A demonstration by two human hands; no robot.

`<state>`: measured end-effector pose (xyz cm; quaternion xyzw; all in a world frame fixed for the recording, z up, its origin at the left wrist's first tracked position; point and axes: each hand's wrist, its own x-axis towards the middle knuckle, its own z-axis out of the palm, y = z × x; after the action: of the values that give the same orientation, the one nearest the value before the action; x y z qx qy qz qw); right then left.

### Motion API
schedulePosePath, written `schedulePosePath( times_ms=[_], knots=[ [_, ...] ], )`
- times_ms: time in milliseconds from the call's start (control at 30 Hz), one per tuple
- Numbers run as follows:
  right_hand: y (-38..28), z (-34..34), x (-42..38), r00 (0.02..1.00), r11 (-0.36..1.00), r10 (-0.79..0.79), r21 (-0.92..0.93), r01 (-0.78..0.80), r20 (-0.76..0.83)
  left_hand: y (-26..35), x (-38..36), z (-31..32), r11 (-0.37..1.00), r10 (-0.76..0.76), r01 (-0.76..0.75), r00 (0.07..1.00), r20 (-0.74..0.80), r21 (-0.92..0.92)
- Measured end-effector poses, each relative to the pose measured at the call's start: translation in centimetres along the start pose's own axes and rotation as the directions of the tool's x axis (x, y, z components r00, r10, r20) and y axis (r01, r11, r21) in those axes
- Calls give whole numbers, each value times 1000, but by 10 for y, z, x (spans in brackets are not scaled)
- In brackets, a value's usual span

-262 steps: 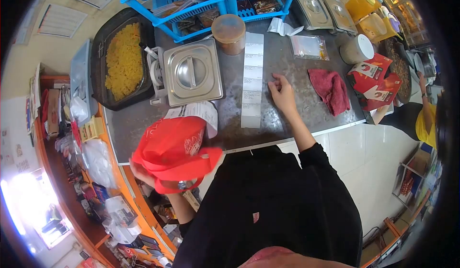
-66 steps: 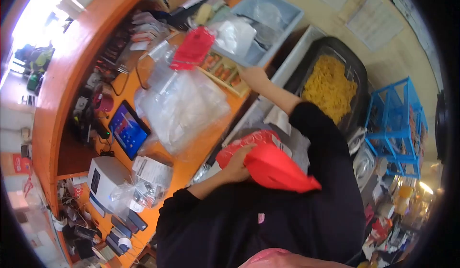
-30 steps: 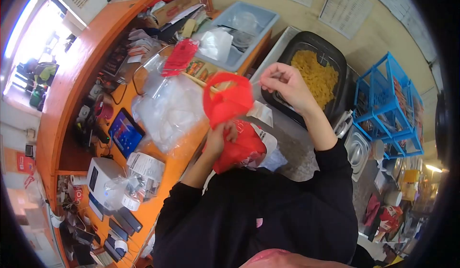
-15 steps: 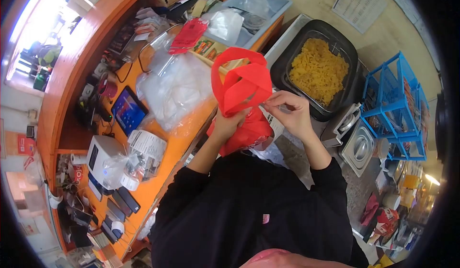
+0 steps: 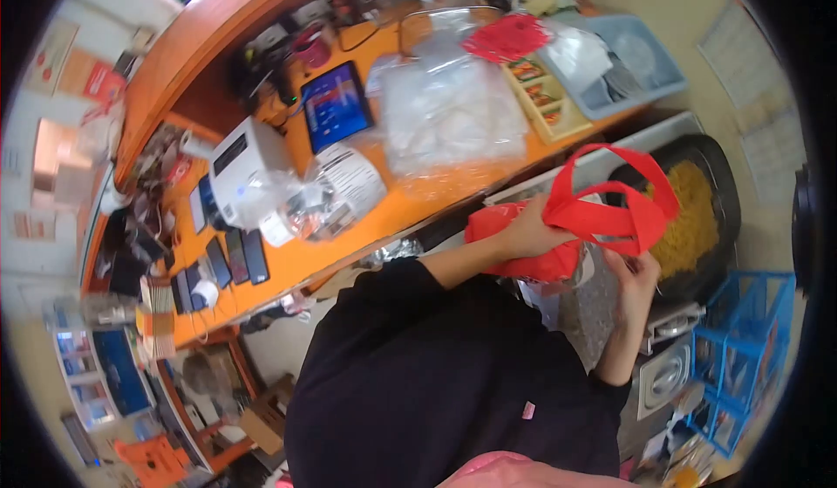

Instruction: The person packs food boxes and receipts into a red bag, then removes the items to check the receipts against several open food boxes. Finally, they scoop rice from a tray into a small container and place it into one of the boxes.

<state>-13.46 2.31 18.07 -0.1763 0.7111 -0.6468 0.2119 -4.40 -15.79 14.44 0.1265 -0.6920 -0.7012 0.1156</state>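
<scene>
Left hand (image 5: 534, 233): grip closed on neck of bag (image 5: 551, 266), before the torso. Handles (image 5: 602, 223) loop away from that grip towards the right hand (image 5: 634, 286) — nearer their far end, fingers bent just beside; its grip's hold — cannot tell.

A red, seemingly fabric bag (image 5: 551, 266) bunches below its looped handles (image 5: 603, 221).

An orange counter (image 5: 453, 184) carries a tablet (image 5: 336, 106) and plastic bags (image 5: 453, 117).
</scene>
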Motion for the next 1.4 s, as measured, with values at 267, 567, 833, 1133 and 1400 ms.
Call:
schedulePosePath(
  times_ms=[267,567,833,1133,1400],
  knots=[
    [41,76,-32,869,830,-443,-265,490,220,7,30,-2,961,-278,278,958,71,6],
    [70,122,-3,524,596,-803,-386,704,-285,3,-6,19,835,313,-291,949,33,467],
    [83,117,-1,477,621,-784,-492,610,-398,-11,-26,33,518,661,-485,750,30,705],
    [92,115,8,478,656,-754,-556,510,-452,-43,-16,37,925,378,-349,818,-434,149],
    [76,95,11,683,651,-713,-513,560,-160,-36,-7,0,910,377,-305,891,-253,282]
  ],
)
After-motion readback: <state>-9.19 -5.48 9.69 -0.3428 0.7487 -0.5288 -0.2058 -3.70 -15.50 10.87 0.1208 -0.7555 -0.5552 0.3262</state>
